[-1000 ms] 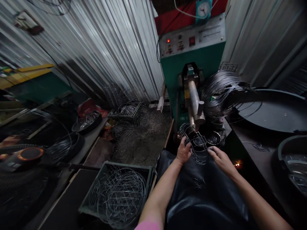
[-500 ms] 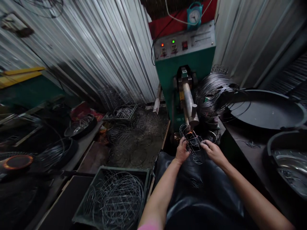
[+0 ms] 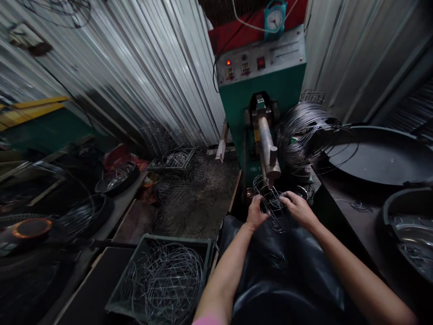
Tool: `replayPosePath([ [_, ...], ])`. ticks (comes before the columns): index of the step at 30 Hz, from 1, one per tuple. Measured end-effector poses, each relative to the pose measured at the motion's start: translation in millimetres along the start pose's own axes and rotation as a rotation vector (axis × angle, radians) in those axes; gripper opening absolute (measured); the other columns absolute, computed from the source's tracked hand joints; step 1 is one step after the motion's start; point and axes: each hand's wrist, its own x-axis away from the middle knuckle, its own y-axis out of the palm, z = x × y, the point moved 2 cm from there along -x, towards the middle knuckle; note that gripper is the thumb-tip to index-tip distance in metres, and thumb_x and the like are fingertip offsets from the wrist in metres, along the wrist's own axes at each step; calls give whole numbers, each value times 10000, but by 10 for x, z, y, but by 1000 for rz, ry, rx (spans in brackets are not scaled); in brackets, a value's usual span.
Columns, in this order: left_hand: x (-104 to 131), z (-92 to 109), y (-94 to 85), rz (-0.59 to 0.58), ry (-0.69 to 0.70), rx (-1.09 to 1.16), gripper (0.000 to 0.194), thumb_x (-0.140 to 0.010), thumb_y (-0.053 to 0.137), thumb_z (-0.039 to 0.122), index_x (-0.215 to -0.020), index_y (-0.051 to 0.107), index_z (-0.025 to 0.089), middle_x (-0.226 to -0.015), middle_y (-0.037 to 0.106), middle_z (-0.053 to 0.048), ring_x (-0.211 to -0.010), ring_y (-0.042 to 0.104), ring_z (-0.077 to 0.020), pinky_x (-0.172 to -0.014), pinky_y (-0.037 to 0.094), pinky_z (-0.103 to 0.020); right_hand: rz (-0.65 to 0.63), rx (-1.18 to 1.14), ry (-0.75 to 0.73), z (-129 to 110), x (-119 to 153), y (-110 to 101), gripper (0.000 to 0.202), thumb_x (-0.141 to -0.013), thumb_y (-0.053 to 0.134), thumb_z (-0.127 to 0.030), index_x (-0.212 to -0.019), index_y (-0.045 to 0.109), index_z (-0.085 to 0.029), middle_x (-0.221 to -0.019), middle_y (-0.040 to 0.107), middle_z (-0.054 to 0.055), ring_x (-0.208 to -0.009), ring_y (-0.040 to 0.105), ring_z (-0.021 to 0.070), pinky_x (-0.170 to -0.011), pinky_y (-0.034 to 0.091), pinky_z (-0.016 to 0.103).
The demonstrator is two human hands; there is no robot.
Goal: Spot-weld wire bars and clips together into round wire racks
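Note:
Between my hands is a small wire rack (image 3: 276,212) with curved ends, held under the electrode tip of a green spot welding machine (image 3: 267,74). My left hand (image 3: 256,213) is closed on the rack's left side. Thumb and fingers of my right hand (image 3: 295,204) pinch at its right side; whether they also hold a separate piece of wire is too small to tell. The welder's upper arm (image 3: 269,146) reaches down toward the rack. A black apron (image 3: 277,275) covers my lap below.
A green crate (image 3: 144,239) of wire racks stands at lower left. More wire pieces lie on the floor (image 3: 192,216) beyond it. On my right are a wire coil (image 3: 304,131), a large dark pan (image 3: 382,155) and a black tub (image 3: 389,216) on a bench.
The sparks at the electrode tip are gone, and the green light on the panel has gone out. My right hand has shifted slightly left and up along the rack.

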Motion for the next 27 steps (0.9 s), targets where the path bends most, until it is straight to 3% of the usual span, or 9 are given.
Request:
replayPosePath([
  [4, -17, 10, -21, -32, -72, 66, 498, -585, 684, 146, -1032, 469, 188, -1042, 519, -57, -1001, 520, -212, -899, 434, -379, -9, -11, 13, -5, -86, 17, 241, -751, 476, -412, -700, 577, -200, -700, 618, 30, -698, 559, 185, -655, 420, 285],
  [8, -1, 43, -40, -58, -109, 74, 501, -571, 691, 138, -1022, 477, 187, -1005, 532, -43, -968, 526, -205, -878, 436, -364, -66, -93, 65, 76, 72, -30, 288, -747, 508, -468, -767, 596, -196, -745, 626, 28, -722, 557, 183, -647, 424, 275],
  [12, -29, 1, -25, -45, -98, 63, 508, -556, 696, 129, -1015, 483, 180, -1007, 533, -47, -964, 528, -204, -881, 432, -364, -174, -126, 93, 146, 215, -58, 287, -745, 530, -479, -711, 580, -198, -665, 586, 4, -648, 528, 159, -594, 411, 256],
  [19, -116, -64, -36, -57, -206, 105, 561, -538, 748, 183, -1040, 499, 180, -1016, 562, -60, -982, 544, -224, -905, 423, -401, -97, -94, 67, 71, 24, -18, 287, -758, 503, -466, -692, 571, -195, -655, 573, 7, -654, 518, 163, -620, 409, 275],
  [23, -20, -34, -96, -48, -223, 143, 639, -530, 773, 216, -1100, 488, 174, -1084, 560, -77, -1020, 537, -227, -937, 408, -407, -170, -174, 124, 142, 255, -63, 321, -745, 553, -487, -850, 607, -189, -814, 642, 41, -762, 566, 189, -679, 438, 285],
  [27, 25, -6, -97, -68, -268, 260, 654, -538, 789, 277, -1104, 481, 169, -1068, 570, -71, -997, 548, -206, -921, 421, -373, -295, -249, 185, 187, 467, -97, 332, -738, 568, -510, -781, 604, -182, -714, 627, 22, -672, 567, 173, -628, 445, 276],
])
